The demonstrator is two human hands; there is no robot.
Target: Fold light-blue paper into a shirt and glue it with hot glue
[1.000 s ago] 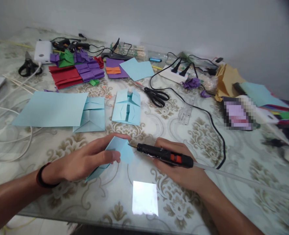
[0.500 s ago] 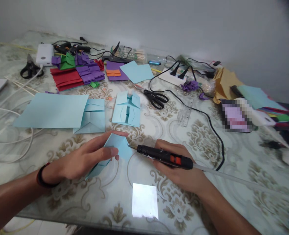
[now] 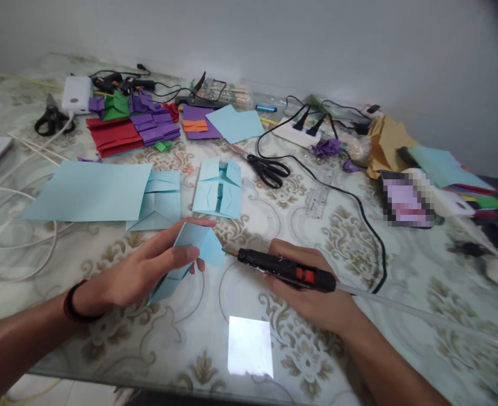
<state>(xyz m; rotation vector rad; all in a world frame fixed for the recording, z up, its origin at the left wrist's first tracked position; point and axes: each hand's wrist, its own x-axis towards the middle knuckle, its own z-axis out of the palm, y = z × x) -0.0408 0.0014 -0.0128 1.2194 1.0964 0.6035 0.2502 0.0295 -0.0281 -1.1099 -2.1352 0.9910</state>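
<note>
My left hand [image 3: 151,265] grips a folded light blue paper [image 3: 194,237], thumb on its near face and fingertips showing below. In my right hand [image 3: 303,293] is a black glue gun [image 3: 287,269] with a red-orange part and a clear glue stick trailing from its rear. The nozzle points left and sits at the paper's right edge; whether it touches is unclear. Beyond my hands lie another folded light blue piece [image 3: 218,189] and a flat light blue sheet [image 3: 99,190], which partly covers a folded piece [image 3: 160,203].
Black-handled scissors [image 3: 268,170] and a clear ruler [image 3: 319,194] lie ahead. Red folded paper [image 3: 114,137] and purple folded paper [image 3: 156,126] are at the back left. A white power strip [image 3: 297,133] sends a black cable [image 3: 361,208] curving to the right.
My left hand and the folded paper have moved slightly up and left, with the paper tilted more upright. The glue gun has shifted slightly right.
</note>
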